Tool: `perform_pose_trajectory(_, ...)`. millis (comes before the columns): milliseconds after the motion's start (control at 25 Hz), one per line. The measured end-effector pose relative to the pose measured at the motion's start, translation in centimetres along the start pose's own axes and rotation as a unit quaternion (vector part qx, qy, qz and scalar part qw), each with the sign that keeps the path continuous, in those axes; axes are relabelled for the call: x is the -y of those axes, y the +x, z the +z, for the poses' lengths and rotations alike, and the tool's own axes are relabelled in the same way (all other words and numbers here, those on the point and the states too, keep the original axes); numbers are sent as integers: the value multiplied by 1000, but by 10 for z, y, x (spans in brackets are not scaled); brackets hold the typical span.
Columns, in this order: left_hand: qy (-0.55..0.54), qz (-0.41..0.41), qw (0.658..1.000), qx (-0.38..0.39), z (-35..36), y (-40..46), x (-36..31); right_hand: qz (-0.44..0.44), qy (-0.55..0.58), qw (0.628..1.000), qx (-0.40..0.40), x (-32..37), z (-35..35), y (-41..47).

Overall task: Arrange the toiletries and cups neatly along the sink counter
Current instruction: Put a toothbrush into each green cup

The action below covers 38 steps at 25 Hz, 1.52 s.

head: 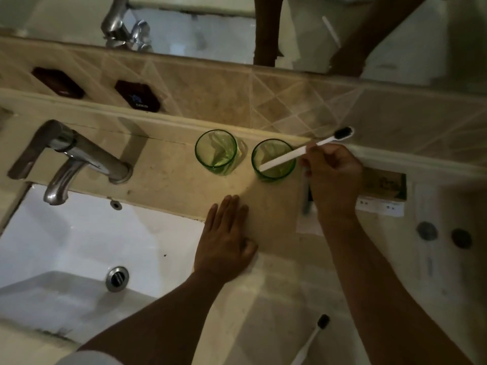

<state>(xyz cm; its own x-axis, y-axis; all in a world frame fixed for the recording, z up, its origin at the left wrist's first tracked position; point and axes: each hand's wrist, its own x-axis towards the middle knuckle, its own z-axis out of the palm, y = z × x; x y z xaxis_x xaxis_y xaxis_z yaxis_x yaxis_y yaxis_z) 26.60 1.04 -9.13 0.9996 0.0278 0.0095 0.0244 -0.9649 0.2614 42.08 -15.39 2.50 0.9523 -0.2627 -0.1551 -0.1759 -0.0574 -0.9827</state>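
Two green glass cups (216, 152) (273, 159) stand upright, side by side; a white toothbrush (305, 151) leans in the right one, black bristles toward 2 o'clock

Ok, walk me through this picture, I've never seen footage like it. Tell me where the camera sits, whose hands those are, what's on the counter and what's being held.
There is no machine here: a person wears one wide-angle camera on the head, looking down at their own hands. The left hand lies flat, fingers straight, on the beige sink counter, holding nothing. The right hand pinches a white toothbrush with dark bristles; its handle end is inside the right green cup, the bristles pointing up and to the right. A second green cup stands beside it, apart. Left of them is the chrome tap over the white basin. Another toothbrush lies near the bottom edge. A mirror runs along the top.
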Motion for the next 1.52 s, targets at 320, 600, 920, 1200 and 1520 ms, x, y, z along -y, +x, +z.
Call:
perform_pose_trajectory(320, 7, -10, 1000, 16, -3, 0, -3, -24, -102, 994, 19, -20, 11, 9)
perform_pose_trajectory(600, 11, -18, 999, 28, -4, 0, -3, -9, -166, 985, 40, -25, 9, 17)
perform_pose_trajectory(920, 6, -19, 999, 32, -2, 0, -1, -2, -154, 986, 58, -27, 11, 16)
perform_pose_trajectory(1200, 1, -22, 999, 37, -2, -2, -3, 3, -133, 990, 40, -29, 16, 17)
perform_pose_trajectory(1520, 8, -19, 999, 37, 0, -2, 0, -25, -124, 990, 53, -22, 20, 21)
